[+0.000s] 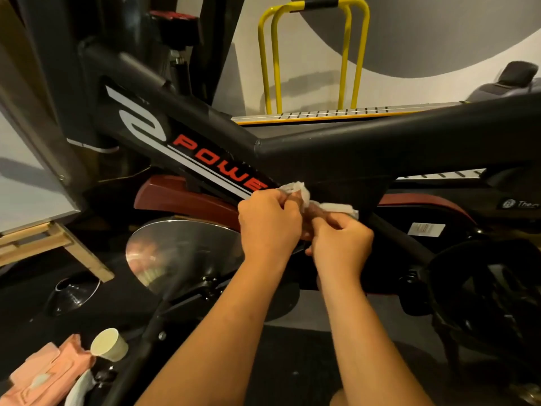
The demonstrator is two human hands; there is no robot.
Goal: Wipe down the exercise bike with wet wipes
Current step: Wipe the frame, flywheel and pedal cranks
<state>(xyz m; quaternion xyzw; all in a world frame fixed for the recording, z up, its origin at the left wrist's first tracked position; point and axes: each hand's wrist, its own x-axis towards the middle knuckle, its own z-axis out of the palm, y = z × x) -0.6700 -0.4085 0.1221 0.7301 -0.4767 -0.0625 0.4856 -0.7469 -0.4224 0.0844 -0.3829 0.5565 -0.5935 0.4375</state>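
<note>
The black exercise bike frame (351, 142) fills the head view, with a red "POWE" label on its sloping tube and a shiny flywheel (181, 253) below. A crumpled white wet wipe (304, 194) sits just below the frame junction. My left hand (268, 224) grips one end of it with curled fingers. My right hand (341, 238) pinches the other end, close beside the left. Both hands hover just in front of the frame, and part of the wipe is hidden between them.
A pink wet-wipe pack (44, 376) with a wipe sticking out lies at the bottom left beside a tipped paper cup (109, 344). A wooden easel leg (58, 238) stands at the left. A yellow rail (313, 54) stands behind the bike. The black pedal (491, 294) is at the right.
</note>
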